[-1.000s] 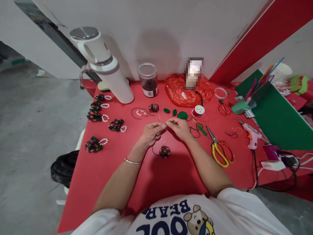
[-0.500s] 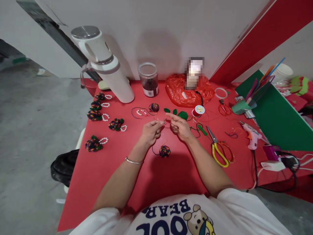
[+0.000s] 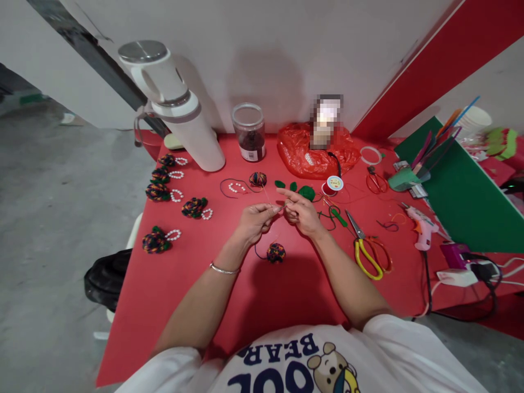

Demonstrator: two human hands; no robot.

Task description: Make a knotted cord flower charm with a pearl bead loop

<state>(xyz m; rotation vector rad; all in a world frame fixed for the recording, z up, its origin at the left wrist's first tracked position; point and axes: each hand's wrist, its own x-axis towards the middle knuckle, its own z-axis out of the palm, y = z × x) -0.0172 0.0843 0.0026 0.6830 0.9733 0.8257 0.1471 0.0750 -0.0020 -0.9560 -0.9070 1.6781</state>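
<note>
Over the middle of the red table, my left hand (image 3: 257,220) pinches a thin yarn strand (image 3: 266,194) between thumb and fingertips. My right hand (image 3: 302,214) meets it there, its thumb pinched on the same strand and its index finger stretched out to the left. Beyond my hands lies a multicoloured yarn ball (image 3: 257,179), with a loop of white beads (image 3: 236,188) beside it. Green felt-like leaves (image 3: 307,192) lie just past my right hand. Nearer to me sits a dark multicoloured yarn bundle (image 3: 275,252) with a loose tail.
Several yarn flowers with bead loops (image 3: 155,240) line the left side. At the right are yellow-handled scissors (image 3: 367,262), a green-handled hook (image 3: 339,218), a thread spool (image 3: 334,184) and a pink glue gun (image 3: 423,229). A white flask (image 3: 196,136) and a jar (image 3: 250,144) stand behind.
My fingertips have come closer together and slightly down. A light strand now shows stretched between the yarn ball and my left fingertips.
</note>
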